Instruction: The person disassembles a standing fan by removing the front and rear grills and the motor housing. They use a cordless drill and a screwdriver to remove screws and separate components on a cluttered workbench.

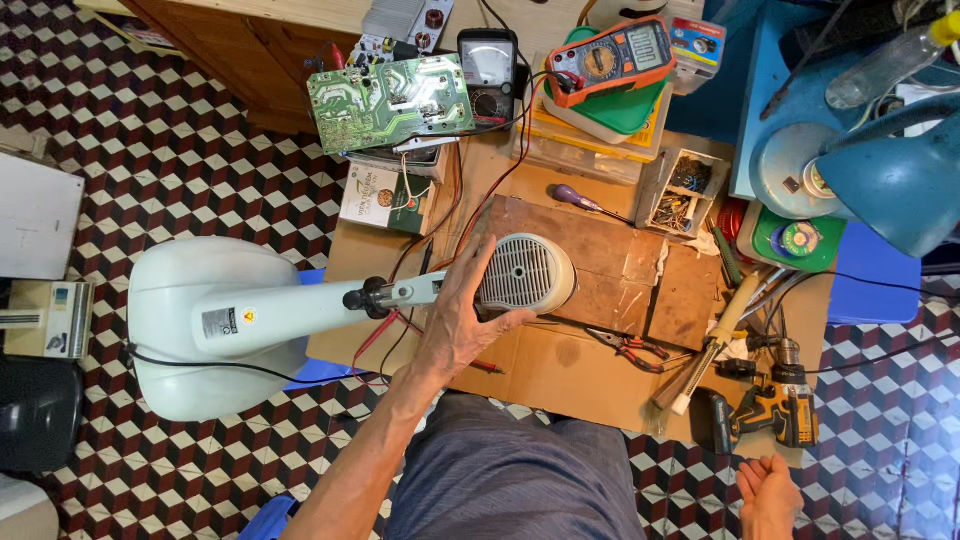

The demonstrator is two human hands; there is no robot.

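Left hand (462, 325) wraps the grilled motor housing (525, 272) of a white pedestal fan (225, 320), lying centre-left with its base over the tiled floor and its head on a wooden board (600, 262). Right hand (770, 490), lower right, hangs loose and holds nothing, near a yellow cordless drill (765, 408). To do this well, I'd keep the housing pinned flat on the board, clear of the red test leads (440, 215).

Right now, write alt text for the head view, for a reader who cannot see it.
A person's left hand grips the round vented motor housing of a white fan stand laid across a cluttered cardboard-covered workbench. Their right hand rests open and empty near a yellow cordless drill. A green circuit board and two multimeters lie behind.
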